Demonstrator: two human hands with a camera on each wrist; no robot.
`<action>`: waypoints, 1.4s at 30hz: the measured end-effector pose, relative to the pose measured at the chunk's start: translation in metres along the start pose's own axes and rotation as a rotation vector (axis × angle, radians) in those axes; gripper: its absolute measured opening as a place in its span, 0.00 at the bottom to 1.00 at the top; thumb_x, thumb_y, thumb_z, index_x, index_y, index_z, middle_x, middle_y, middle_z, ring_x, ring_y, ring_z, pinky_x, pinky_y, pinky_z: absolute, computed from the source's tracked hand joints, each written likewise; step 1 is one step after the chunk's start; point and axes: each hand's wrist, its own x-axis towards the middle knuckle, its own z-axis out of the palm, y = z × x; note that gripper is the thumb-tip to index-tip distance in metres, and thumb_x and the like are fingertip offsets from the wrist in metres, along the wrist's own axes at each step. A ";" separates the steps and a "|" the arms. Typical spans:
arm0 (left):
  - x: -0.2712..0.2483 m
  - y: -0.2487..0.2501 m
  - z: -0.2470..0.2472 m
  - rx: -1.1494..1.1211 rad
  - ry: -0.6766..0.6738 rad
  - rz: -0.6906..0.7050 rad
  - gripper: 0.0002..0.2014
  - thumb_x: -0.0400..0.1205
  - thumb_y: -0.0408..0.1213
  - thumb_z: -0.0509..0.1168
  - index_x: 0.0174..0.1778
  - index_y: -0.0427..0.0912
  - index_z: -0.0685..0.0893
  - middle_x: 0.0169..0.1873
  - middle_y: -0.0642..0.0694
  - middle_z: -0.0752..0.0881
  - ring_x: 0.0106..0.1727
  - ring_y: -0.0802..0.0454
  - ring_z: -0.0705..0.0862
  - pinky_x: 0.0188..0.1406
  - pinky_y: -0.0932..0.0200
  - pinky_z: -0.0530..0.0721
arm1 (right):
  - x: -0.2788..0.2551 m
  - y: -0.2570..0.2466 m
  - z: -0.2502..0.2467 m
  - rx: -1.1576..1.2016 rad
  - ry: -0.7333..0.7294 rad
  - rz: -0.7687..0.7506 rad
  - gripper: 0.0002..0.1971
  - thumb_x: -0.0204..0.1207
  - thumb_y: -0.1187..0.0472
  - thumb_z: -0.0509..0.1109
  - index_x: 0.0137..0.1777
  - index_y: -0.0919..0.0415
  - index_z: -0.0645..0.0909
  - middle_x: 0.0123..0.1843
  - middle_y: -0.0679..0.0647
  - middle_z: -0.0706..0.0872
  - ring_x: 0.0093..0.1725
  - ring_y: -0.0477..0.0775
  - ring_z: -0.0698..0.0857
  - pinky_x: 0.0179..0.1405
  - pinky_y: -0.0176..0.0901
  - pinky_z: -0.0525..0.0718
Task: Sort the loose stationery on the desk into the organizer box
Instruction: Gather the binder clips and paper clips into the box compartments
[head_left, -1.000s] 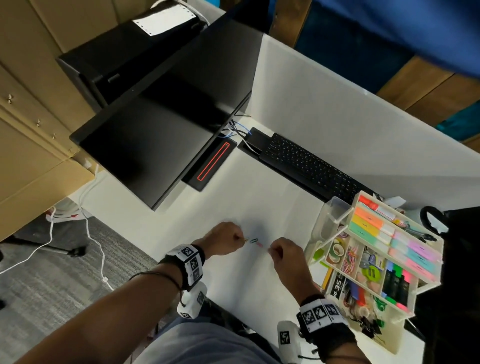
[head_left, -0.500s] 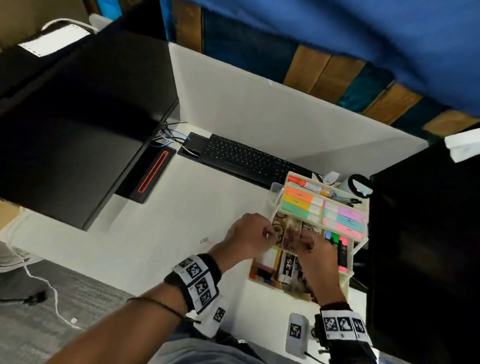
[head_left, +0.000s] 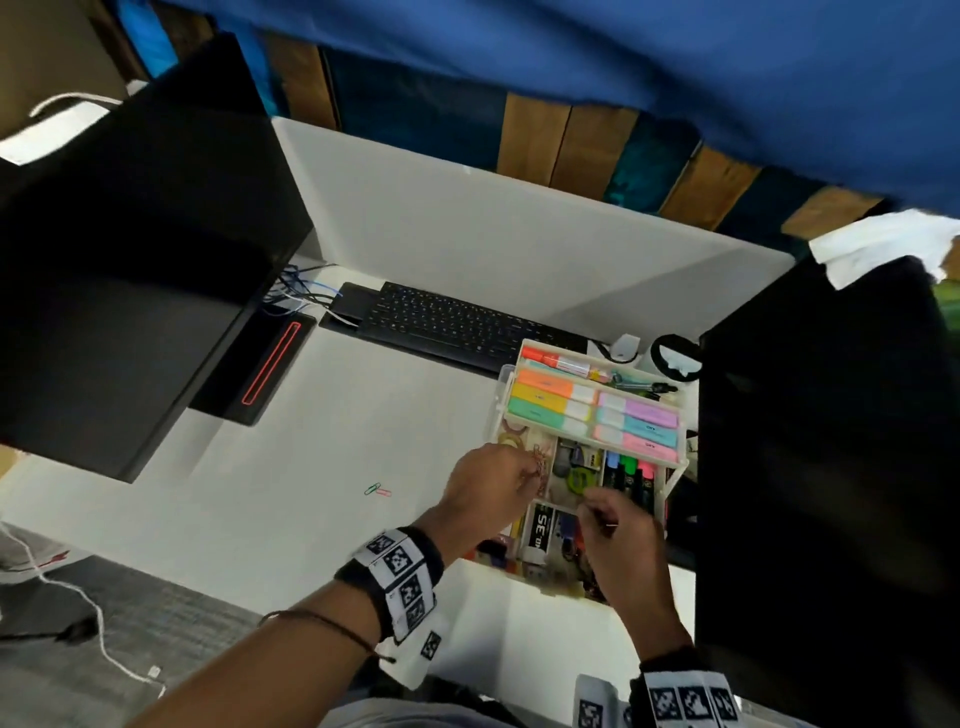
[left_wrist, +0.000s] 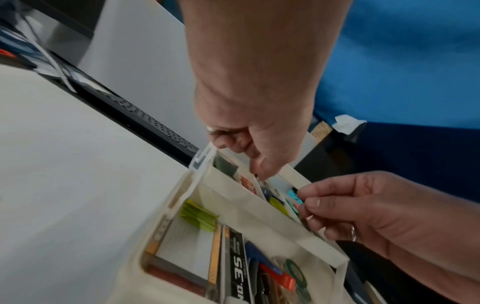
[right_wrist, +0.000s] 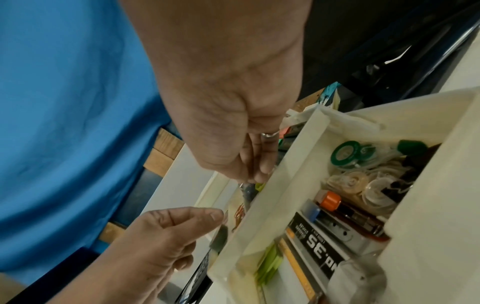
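Note:
The cream organizer box (head_left: 551, 587) stands open at the desk's right, its raised tray holding pastel highlighters (head_left: 545, 399). My left hand (head_left: 532, 475) hovers over the compartment of coppery paper clips (head_left: 540, 464), thumb and forefinger pinched on what looks like a paper clip. My right hand (head_left: 592, 512) hangs over the middle compartments, fingertips also pinched on a thin clip that is barely visible. Two loose paper clips (head_left: 377, 490), green and pink, lie on the desk to the left. In the left wrist view my left hand (left_wrist: 257, 172) dips inside the box wall (left_wrist: 233, 197). The right wrist view has my right hand (right_wrist: 255, 176) above the box wall (right_wrist: 285, 195).
A black keyboard (head_left: 457, 322) lies behind the box. The dark monitor (head_left: 130, 260) and a red-lit dock (head_left: 270, 369) fill the left side. A tall black object (head_left: 831, 467) stands against the box's right. The lower tray holds a staple box (head_left: 540, 527), markers and rings.
Both hands left the desk's middle, where they were picking up clips, and moved right over the organizer box. The head view swung right with them. Two clips stay on the desk.

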 end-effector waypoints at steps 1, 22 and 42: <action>-0.006 -0.005 -0.005 -0.037 0.012 0.025 0.08 0.85 0.46 0.69 0.52 0.50 0.93 0.42 0.54 0.92 0.39 0.54 0.87 0.37 0.58 0.86 | -0.001 -0.005 0.003 -0.010 -0.015 -0.021 0.11 0.83 0.63 0.75 0.63 0.53 0.89 0.52 0.41 0.92 0.51 0.31 0.88 0.51 0.28 0.85; -0.069 -0.222 -0.007 0.148 -0.059 -0.277 0.09 0.83 0.41 0.64 0.56 0.45 0.83 0.52 0.45 0.86 0.52 0.40 0.88 0.46 0.49 0.86 | 0.029 -0.097 0.234 -0.433 -0.529 -0.257 0.19 0.76 0.63 0.79 0.66 0.61 0.87 0.56 0.60 0.92 0.59 0.61 0.89 0.62 0.53 0.87; -0.059 -0.229 -0.026 0.197 -0.270 -0.179 0.18 0.81 0.47 0.68 0.56 0.36 0.84 0.55 0.37 0.83 0.52 0.35 0.88 0.43 0.51 0.79 | 0.025 -0.099 0.253 -0.612 -0.558 -0.181 0.14 0.76 0.47 0.72 0.49 0.58 0.83 0.47 0.54 0.90 0.50 0.59 0.89 0.49 0.49 0.85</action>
